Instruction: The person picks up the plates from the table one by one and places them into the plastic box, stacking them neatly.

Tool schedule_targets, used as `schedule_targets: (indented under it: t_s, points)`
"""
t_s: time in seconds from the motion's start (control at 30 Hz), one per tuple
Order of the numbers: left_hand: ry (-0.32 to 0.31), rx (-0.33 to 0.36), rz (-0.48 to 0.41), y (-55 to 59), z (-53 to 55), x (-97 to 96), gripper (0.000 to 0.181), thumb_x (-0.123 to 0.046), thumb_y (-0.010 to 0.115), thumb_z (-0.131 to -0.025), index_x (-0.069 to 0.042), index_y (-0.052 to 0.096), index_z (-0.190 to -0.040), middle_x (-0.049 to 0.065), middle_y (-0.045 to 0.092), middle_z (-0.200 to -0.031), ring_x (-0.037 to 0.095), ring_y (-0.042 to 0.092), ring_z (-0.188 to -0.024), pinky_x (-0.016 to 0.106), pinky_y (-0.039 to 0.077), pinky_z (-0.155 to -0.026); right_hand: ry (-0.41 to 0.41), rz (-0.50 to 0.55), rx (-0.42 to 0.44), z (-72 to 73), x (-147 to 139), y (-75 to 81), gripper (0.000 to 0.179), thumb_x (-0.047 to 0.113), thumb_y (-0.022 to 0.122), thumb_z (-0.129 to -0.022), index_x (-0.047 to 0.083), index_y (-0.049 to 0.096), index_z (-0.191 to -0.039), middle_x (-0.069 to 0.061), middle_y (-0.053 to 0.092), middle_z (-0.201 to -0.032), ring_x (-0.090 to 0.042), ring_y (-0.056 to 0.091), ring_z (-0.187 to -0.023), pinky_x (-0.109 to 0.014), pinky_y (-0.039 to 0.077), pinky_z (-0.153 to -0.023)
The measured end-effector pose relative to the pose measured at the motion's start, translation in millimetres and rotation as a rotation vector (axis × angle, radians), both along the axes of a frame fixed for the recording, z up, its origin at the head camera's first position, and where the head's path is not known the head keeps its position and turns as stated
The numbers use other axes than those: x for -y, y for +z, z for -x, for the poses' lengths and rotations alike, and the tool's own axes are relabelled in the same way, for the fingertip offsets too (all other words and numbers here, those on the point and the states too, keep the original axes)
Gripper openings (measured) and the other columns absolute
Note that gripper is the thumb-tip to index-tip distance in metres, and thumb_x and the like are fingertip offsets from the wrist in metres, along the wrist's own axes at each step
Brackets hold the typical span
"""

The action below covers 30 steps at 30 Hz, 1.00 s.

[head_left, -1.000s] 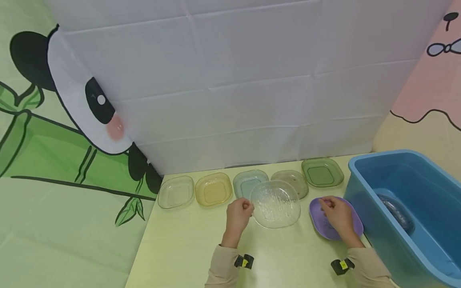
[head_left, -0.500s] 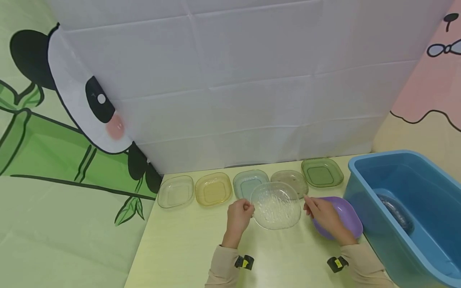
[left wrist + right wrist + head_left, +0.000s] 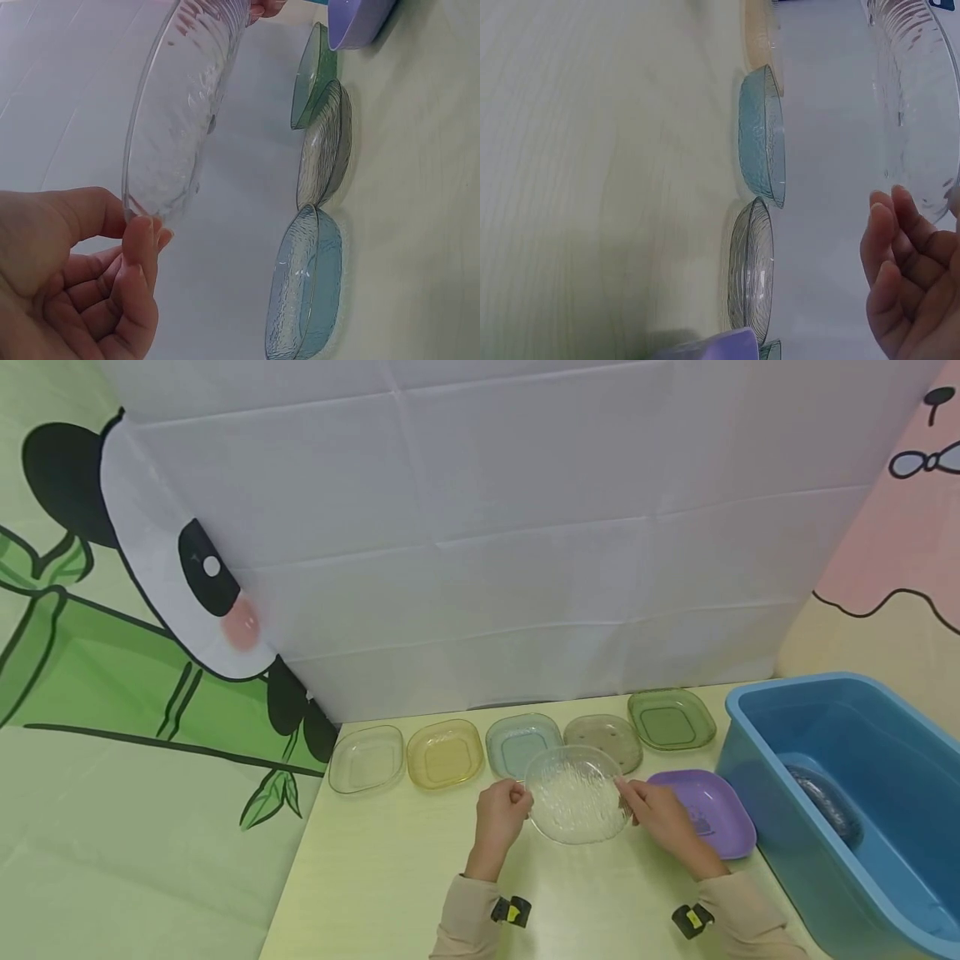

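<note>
A clear round plate (image 3: 576,797) with a rippled texture is held up above the table. My left hand (image 3: 501,817) pinches its left rim between thumb and fingers, as the left wrist view shows at the plate's edge (image 3: 169,127). On the opposite side, my right hand (image 3: 660,814) grips the right rim, thumb on top and fingers curled beneath. Partly behind my right hand lies a purple square plate (image 3: 723,814) with a small print. The held plate overlaps the blue plate (image 3: 510,747) and the greyish-brown round plate (image 3: 611,735) in the head view.
Along the back of the table (image 3: 382,877) sit a clear square plate (image 3: 366,760), a yellow plate (image 3: 445,755) and a green plate (image 3: 671,718). At the right stands a deep blue tub (image 3: 780,785) with a dark shiny object (image 3: 825,802) inside.
My right hand has moved left from over the purple plate and taken hold of the clear plate's right rim. The clear plate, still in my left hand, has come slightly nearer.
</note>
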<state>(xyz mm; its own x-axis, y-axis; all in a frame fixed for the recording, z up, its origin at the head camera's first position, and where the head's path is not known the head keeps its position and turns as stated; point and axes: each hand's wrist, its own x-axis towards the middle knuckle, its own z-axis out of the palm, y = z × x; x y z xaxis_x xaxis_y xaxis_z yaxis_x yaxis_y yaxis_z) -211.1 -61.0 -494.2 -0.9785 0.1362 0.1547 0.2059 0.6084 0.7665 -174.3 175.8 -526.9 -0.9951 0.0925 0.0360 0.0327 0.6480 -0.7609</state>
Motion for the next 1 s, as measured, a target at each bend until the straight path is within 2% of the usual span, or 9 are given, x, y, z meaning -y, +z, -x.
schedule_targets:
  t_s: [0.53,0.8,1.0]
  points:
    - [0.003,0.03,-0.034,-4.7,-0.2,-1.8,0.009,-0.01,0.06,-0.082,-0.003,0.065,-0.079,0.005,0.068,-0.067,0.009,0.062,-0.051,0.021,0.046,-0.051,-0.028,-0.079,-0.102,-1.0,5,-0.1,0.034,0.027,0.046,-0.097,0.014,0.053,-0.066,0.004,0.048,-0.052,-0.005,0.04,-0.046,-0.022,0.032,-0.046]
    - [-0.008,-0.018,-0.042,-2.7,-0.8,-2.1,0.013,-0.014,0.063,-0.083,-0.002,0.067,-0.081,0.005,0.067,-0.064,0.008,0.061,-0.048,0.02,0.046,-0.051,-0.032,-0.108,-0.107,0.6,4,9.2,0.033,0.023,0.046,-0.096,0.011,0.053,-0.066,0.002,0.049,-0.053,-0.006,0.041,-0.048,-0.023,0.032,-0.047]
    - [0.018,-0.053,-0.083,0.3,1.6,2.2,0.014,-0.015,0.063,-0.084,-0.004,0.068,-0.077,0.005,0.067,-0.062,0.006,0.059,-0.048,0.019,0.046,-0.05,-0.05,-0.116,-0.105,5.7,-2,17.6,0.034,0.022,0.046,-0.096,0.011,0.053,-0.064,0.002,0.05,-0.053,-0.007,0.042,-0.047,-0.023,0.033,-0.046]
